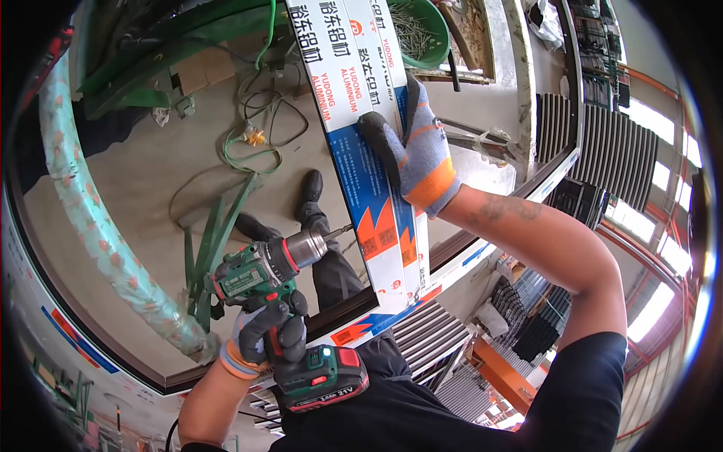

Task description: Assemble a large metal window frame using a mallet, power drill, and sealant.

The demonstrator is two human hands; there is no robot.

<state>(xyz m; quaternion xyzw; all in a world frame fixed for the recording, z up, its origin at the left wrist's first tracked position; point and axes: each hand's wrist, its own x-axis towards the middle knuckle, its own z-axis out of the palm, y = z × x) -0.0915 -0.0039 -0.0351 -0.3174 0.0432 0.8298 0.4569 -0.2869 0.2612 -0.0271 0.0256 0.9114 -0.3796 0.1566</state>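
The left hand (275, 331), in a grey knit glove with dark coated fingers and an orange cuff, is closed around the handle of a green, black and red cordless power drill (260, 267). The drill lies on its side just above that hand, its red and black battery below the fingers. Its thin metal drill bit (337, 231) points away to the right, toward the near part of a long straight profile (348, 154) covered in white, blue and orange printed film. The tip is right by the profile's dark left edge; whether it touches cannot be told.

The right hand (410, 151), gloved in the same way, lies on the profile, well apart from the left and farther forward. Its thumb is spread across the film and its fingers lie toward the right edge; how firmly they hold is hidden.

A dark brown rectangular metal frame (343, 324) runs behind the left hand and on past the right forearm. Beyond the right hand is a round green plastic bowl (446, 41) full of screws (407, 34). Left of the left hand curves a long bar in pale teal patterned wrapping (86, 200), and green metal legs (218, 252) stand forward of that hand.
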